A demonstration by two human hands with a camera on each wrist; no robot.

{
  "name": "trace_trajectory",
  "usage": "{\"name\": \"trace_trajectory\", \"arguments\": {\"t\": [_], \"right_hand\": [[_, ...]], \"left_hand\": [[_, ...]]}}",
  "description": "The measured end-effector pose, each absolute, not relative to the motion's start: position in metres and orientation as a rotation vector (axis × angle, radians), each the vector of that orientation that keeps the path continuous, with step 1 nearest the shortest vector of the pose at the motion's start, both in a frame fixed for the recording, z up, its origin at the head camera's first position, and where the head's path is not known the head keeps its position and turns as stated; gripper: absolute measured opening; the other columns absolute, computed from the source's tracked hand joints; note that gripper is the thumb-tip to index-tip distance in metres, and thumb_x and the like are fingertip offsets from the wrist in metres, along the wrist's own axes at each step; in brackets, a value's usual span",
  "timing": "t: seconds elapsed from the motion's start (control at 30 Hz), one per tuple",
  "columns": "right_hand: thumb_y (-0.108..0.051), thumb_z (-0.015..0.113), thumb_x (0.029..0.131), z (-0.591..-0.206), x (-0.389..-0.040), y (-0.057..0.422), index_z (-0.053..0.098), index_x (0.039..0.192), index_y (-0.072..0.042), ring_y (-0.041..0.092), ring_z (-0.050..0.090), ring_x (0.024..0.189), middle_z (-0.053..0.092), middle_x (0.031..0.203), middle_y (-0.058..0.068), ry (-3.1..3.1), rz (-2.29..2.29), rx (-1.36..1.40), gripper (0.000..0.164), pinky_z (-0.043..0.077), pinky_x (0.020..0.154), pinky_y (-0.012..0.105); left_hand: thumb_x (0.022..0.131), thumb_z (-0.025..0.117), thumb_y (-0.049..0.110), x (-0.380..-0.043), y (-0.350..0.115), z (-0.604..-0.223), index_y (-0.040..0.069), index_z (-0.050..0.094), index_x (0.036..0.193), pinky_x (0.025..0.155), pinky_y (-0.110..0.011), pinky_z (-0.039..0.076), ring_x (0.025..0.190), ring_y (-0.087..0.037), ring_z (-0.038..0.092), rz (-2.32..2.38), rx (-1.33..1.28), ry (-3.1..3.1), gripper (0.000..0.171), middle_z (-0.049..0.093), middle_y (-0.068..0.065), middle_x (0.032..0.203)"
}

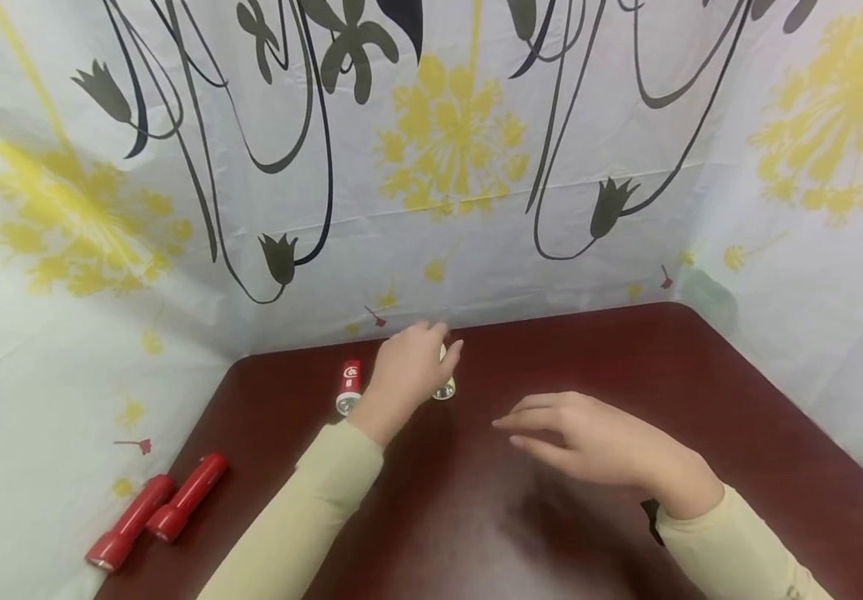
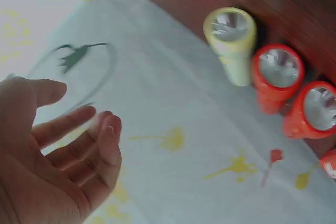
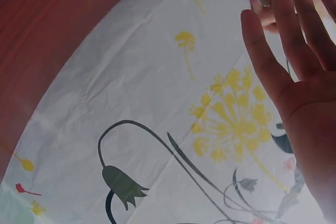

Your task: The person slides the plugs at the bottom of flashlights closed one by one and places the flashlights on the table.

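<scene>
My left hand (image 1: 410, 367) hovers over the far part of the table, fingers loosely bent and holding nothing. Beside its thumb a cream flashlight (image 1: 444, 389) shows partly, the rest hidden behind the hand. In the left wrist view the cream flashlight (image 2: 236, 45) stands in a row with a red flashlight (image 2: 278, 72) and another red flashlight (image 2: 315, 111), lenses toward the camera. Left of that hand lies a red-and-white cylinder (image 1: 351, 387) with a lens-like end. My right hand (image 1: 589, 437) is raised above the table, its palm (image 3: 315, 114) bare and fingers extended.
Two more red flashlights, one (image 1: 131, 521) nearer the edge and one (image 1: 187, 500) beside it, lie at the table's left. A small dark object (image 1: 652, 521) shows under the right wrist. Patterned white sheets (image 1: 439, 267) surround the dark red table (image 1: 589, 350).
</scene>
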State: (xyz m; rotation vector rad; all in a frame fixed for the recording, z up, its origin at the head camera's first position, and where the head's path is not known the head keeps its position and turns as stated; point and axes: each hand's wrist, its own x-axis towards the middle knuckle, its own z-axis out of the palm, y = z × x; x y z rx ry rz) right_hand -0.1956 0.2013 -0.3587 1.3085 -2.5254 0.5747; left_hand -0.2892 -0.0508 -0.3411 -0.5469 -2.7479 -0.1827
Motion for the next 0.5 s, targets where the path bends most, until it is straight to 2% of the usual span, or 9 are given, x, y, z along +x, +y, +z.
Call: {"name": "trace_trajectory", "arguments": {"t": [0.2,0.3,0.4,0.5], "right_hand": [[-0.025,0.068,0.105,-0.352,-0.186,0.198,0.073,0.133,-0.032,0.002,0.071,0.112,0.072,0.125,-0.019,-2.508,0.66,1.268,0.029,0.06,0.096,0.035],[-0.024,0.069,0.105,-0.351,-0.179,0.197,0.073,0.134,-0.033,0.001,0.071,0.111,0.072,0.125,-0.02,-2.475,0.727,1.239,0.031,0.06,0.095,0.031],[-0.019,0.071,0.103,-0.353,-0.173,0.197,0.073,0.133,-0.031,0.002,0.071,0.11,0.073,0.125,-0.018,-2.405,0.811,1.221,0.033,0.059,0.095,0.024],[-0.012,0.073,0.101,-0.355,-0.169,0.198,0.074,0.133,-0.028,0.004,0.072,0.109,0.074,0.125,-0.015,-2.342,0.867,1.21,0.036,0.054,0.096,0.015]], "left_hand": [[0.103,0.068,0.036,-0.228,-0.064,-0.331,0.018,0.076,0.103,0.065,-0.032,0.057,0.074,-0.017,0.068,-0.4,-0.682,-2.481,0.02,0.073,0.003,0.093],[0.1,0.072,0.031,-0.204,-0.071,-0.328,0.019,0.076,0.099,0.062,-0.025,0.054,0.07,-0.011,0.063,-0.481,-0.732,-2.368,0.012,0.071,0.006,0.088],[0.097,0.075,0.026,-0.184,-0.08,-0.325,0.019,0.078,0.099,0.067,-0.023,0.057,0.073,-0.007,0.064,-0.561,-0.756,-2.298,0.007,0.072,0.007,0.089],[0.095,0.078,0.023,-0.169,-0.087,-0.324,0.019,0.079,0.102,0.076,-0.025,0.061,0.082,-0.008,0.069,-0.627,-0.753,-2.261,0.008,0.076,0.006,0.094]]}}
